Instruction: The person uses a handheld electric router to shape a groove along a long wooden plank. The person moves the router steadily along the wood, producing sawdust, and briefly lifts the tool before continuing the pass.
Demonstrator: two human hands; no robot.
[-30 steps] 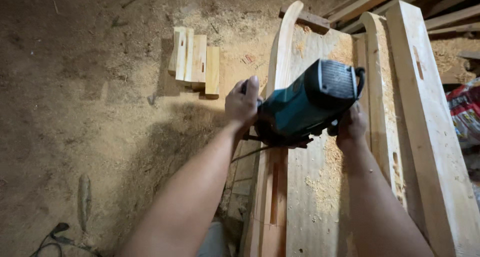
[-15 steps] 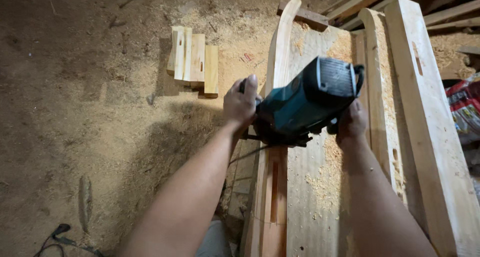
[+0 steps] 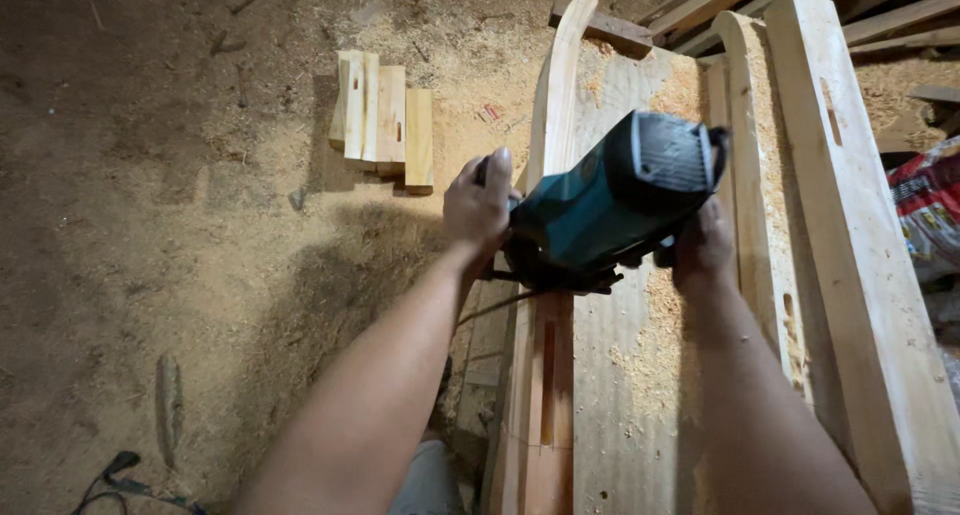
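A blue-green power tool (image 3: 610,210) sits in the middle of the frame, on top of a long curved wood piece (image 3: 550,305). The left hand (image 3: 478,207) grips a side handle, fingers wrapped tight around it. The right hand (image 3: 703,247) holds the tool's other side, fingers clamped on it. A long slot is already cut in the wood below the tool. Sawdust covers the desk (image 3: 640,375). Small wood blocks (image 3: 385,120) lie on the floor (image 3: 150,225), upper left.

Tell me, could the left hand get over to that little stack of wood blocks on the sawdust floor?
Probably yes. The left hand is nearest the wood blocks, with only bare sawdust floor between them. But its grip is on the teal power tool, shared with the right hand, so it would have to let go first.
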